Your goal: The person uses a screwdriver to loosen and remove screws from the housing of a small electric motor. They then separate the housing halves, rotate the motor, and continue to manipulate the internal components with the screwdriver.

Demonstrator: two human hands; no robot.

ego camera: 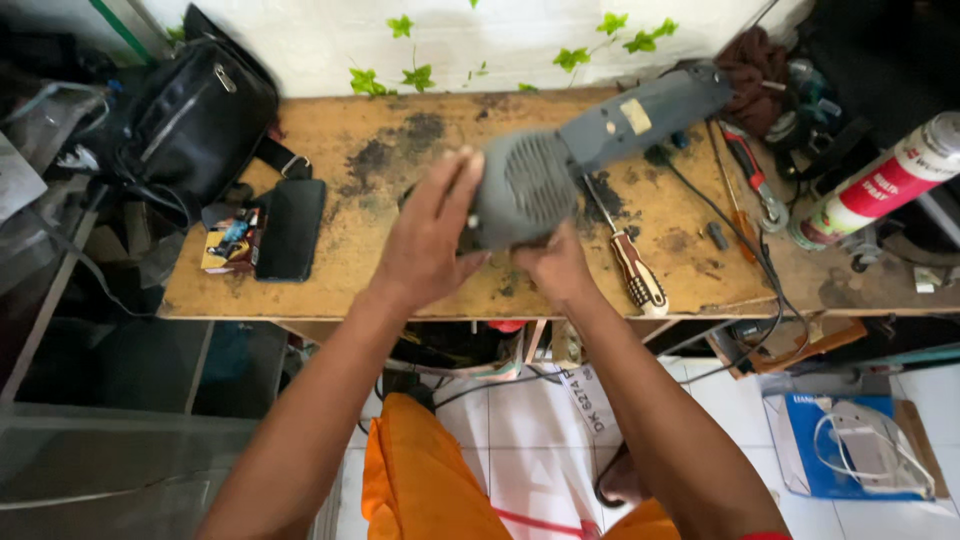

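The fingers of the left hand are spread and laid flat against the vented end of a grey power tool, thumb at the lower edge of its housing. The right hand sits just under that same vented end, its fingers curled up behind the housing and mostly hidden, so how tightly they close cannot be told. The tool is lifted off the tabletop, its long body slanting away from the fingers toward the far right.

Just right of the right hand lies a screwdriver with a striped handle, flat on the wood. Farther right lie red-handled pliers and a black cord running off the near edge. Beyond those a red and white spray can lies tilted. Well to the left of the left hand lies a black phone, with a black bag behind it.
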